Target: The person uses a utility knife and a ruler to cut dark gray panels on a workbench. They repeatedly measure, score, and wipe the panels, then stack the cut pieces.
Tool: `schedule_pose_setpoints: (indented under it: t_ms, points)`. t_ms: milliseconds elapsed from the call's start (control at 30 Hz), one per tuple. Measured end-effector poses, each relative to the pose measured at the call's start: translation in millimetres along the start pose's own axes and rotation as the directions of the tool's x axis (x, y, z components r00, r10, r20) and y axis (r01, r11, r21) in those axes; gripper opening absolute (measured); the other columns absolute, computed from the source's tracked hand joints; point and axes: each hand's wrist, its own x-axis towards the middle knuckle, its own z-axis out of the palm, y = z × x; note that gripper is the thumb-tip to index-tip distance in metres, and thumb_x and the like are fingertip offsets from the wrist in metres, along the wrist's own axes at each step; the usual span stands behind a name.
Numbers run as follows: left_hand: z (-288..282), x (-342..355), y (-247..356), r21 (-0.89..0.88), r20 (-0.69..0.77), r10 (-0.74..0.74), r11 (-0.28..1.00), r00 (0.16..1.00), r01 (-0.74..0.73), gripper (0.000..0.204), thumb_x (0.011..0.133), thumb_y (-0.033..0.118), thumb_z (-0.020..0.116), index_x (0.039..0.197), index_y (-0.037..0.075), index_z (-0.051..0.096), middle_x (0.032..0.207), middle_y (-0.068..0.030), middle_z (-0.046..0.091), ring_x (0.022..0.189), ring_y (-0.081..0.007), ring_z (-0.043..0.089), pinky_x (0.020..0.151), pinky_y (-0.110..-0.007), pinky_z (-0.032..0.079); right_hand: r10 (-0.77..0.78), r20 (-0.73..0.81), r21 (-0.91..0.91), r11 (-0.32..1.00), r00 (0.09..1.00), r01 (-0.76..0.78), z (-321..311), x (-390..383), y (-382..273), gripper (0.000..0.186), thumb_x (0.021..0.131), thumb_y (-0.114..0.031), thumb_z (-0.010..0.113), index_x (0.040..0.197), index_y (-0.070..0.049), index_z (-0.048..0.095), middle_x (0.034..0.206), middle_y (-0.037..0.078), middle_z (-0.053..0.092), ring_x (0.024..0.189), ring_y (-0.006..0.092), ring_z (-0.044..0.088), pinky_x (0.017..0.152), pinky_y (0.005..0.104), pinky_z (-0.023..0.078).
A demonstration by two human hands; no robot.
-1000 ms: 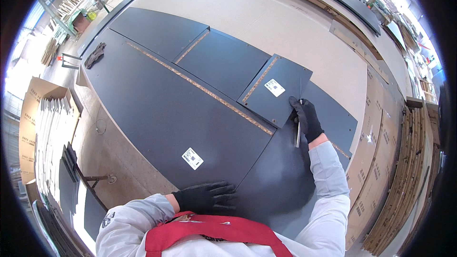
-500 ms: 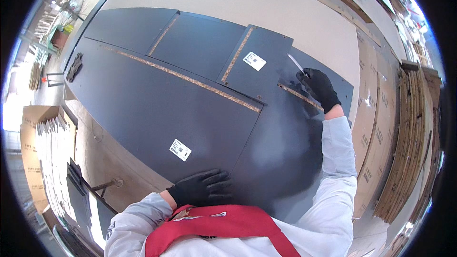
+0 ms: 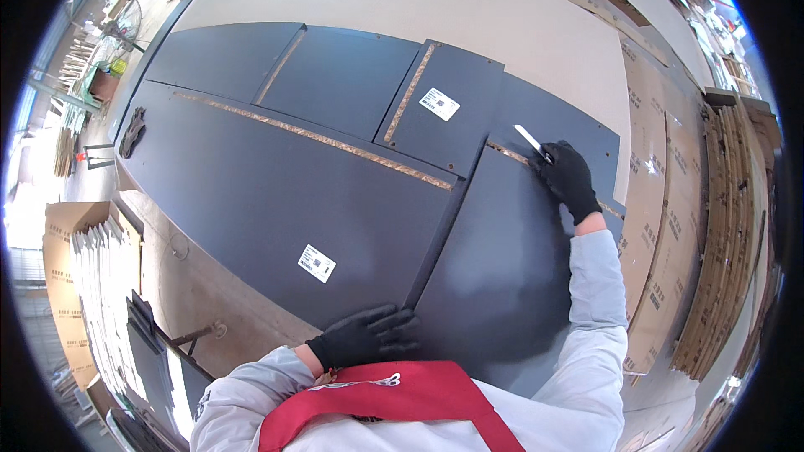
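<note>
Several dark grey boards lie flat on the worktable, with bare chipboard showing along some edges. My right hand (image 3: 569,180), in a black glove, is closed around a slim white pen-like tool (image 3: 529,137). It is over the far edge of the right-hand board (image 3: 502,234), and the tool points away to the left. My left hand (image 3: 368,336), gloved in black too, rests with fingers stretched at the near edge of the large left board (image 3: 310,201). Its fingertips reach the gap between these two boards. White labels stick to the large board and to a smaller far board (image 3: 469,75).
A pale tabletop (image 3: 502,0) shows beyond the boards. Flat brown cartons (image 3: 645,226) and stacked cardboard (image 3: 720,234) stand on the right. At left are an open carton of white sheets (image 3: 105,259) and a dark crumpled thing (image 3: 132,132) on the board's corner.
My right hand has come slightly nearer to me with the white tool, which shows more plainly. A gap has widened between the right-hand board and the large left one. My left hand has barely shifted.
</note>
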Motion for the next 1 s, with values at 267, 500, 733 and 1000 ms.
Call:
schedule_pose_setpoints:
  t_ms: [267,500,733,1000]
  points:
    - [-8.0,0.7,0.7,-0.053,-0.062,0.021,0.998,0.998,-0.024,0.046,0.083,0.018,0.057,0.128,0.017,0.057,0.137,-0.0112,0.051,0.132,-0.0284,0.045,0.112,-0.044,0.034,0.019,-0.067,0.006,1.000,0.998,-0.018,5.9,1.8,-11.3,0.023,0.085,-0.027,0.063,0.100,-0.011,0.070,0.095,0.014,0.064,0.091,0.0335,0.062,0.079,0.0422,0.050]
    - [-17.2,6.0,4.6,-0.049,-0.107,0.004,0.999,0.994,-0.010,0.040,0.081,0.017,0.060,0.120,0.012,0.061,0.130,-0.0152,0.053,0.121,-0.0311,0.054,0.103,-0.047,0.044,-0.086,-0.003,-0.034,0.996,0.996,0.086,-3.8,26.1,-5.3,0.025,0.089,-0.031,0.058,0.098,-0.011,0.069,0.098,0.014,0.066,0.091,0.0355,0.063,0.080,0.0448,0.050]
    - [-13.1,5.3,-0.7,-0.072,-0.086,0.039,0.996,0.995,-0.046,0.043,0.083,0.018,0.056,0.125,0.014,0.058,0.133,-0.0116,0.053,0.129,-0.0291,0.048,0.109,-0.044,0.039,0.038,-0.149,0.095,0.995,0.988,-0.024,13.3,151.9,-27.1,0.030,0.093,-0.032,0.051,0.114,-0.017,0.065,0.113,0.016,0.063,0.105,0.0340,0.062,0.089,0.0442,0.049]
    - [-14.6,3.0,1.1,-0.125,-0.101,-0.014,0.992,0.995,0.001,0.044,0.087,0.014,0.052,0.131,0.015,0.052,0.137,-0.0104,0.050,0.130,-0.0277,0.048,0.110,-0.041,0.037,-0.109,0.232,0.101,0.991,0.967,0.088,31.2,213.7,-37.5,0.042,0.091,-0.038,0.049,0.117,-0.011,0.066,0.122,0.015,0.063,0.115,0.0313,0.058,0.098,0.0403,0.045]
